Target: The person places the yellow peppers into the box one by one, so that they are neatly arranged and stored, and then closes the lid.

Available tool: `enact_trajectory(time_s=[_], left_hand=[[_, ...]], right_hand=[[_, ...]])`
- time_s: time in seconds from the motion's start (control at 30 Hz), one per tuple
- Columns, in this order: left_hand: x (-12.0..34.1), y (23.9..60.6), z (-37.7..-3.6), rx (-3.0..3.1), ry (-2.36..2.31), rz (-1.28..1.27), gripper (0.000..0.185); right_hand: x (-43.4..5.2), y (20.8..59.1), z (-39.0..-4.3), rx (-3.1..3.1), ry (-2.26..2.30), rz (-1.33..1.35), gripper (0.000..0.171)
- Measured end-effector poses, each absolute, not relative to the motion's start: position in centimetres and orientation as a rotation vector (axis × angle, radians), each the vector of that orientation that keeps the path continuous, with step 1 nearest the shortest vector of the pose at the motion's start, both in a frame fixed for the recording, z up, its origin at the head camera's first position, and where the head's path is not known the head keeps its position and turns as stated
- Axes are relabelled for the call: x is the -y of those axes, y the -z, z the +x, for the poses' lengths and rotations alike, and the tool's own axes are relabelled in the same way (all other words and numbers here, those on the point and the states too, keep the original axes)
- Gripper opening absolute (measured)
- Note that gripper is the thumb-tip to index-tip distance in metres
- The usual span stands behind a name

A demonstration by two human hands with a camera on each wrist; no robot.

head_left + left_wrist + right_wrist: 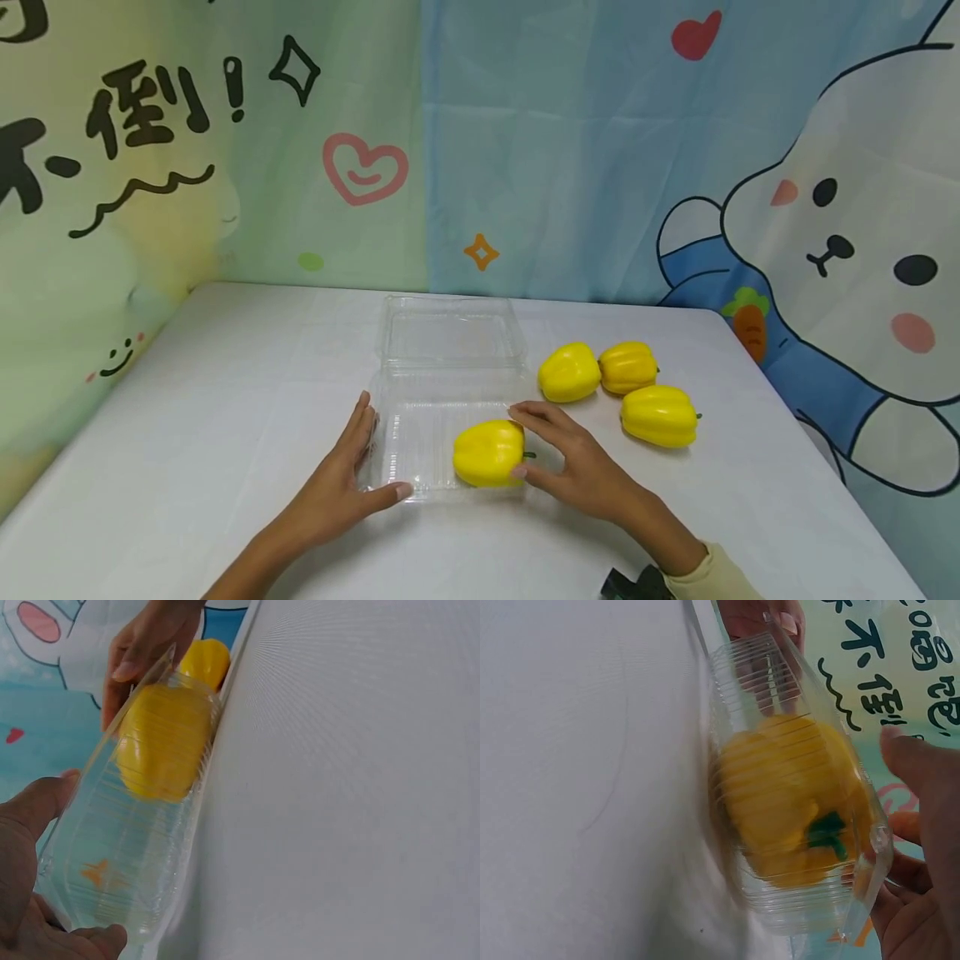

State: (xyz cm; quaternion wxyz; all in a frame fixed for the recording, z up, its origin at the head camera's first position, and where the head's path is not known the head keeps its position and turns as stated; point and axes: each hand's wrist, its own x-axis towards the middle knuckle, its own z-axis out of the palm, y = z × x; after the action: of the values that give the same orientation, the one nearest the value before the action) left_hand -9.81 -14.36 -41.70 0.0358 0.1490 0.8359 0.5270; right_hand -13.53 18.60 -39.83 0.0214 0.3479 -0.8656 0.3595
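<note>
A clear plastic clamshell box (420, 454) lies on the table with its lid (453, 333) folded back. One yellow bell pepper (487, 454) with a green stem sits in the right part of its base. At the box's left front corner, my left hand (352, 475) rests with straight fingers along the side and the thumb at the front rim. My right hand (573, 462) is at the right side, fingers spread around the stem end of the pepper. In the right wrist view, that hand's thumb (911, 754) is above the rim, and its fingers lie outside the clear wall.
Three more yellow bell peppers, a left one (568, 372), a back one (628, 367) and a front one (660, 416), lie right of the box on the white table (225, 417). A printed cloth (540, 150) hangs behind. Something black (637, 583) is by the right sleeve.
</note>
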Motion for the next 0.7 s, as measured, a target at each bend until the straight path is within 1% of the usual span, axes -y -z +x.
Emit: enact_trajectory(time_s=[0.23, 0.7], left_hand=[[14.4, 41.7, -9.8, -2.562, -1.610, 0.444, 0.118], [14.3, 41.8, -9.8, -2.571, -1.612, 0.454, 0.118]], right_hand=[[-18.9, 39.1, -13.6, 2.615, -1.111, 1.044, 0.057], [-21.0, 39.2, -15.5, 2.503, -1.043, 0.976, 0.056]])
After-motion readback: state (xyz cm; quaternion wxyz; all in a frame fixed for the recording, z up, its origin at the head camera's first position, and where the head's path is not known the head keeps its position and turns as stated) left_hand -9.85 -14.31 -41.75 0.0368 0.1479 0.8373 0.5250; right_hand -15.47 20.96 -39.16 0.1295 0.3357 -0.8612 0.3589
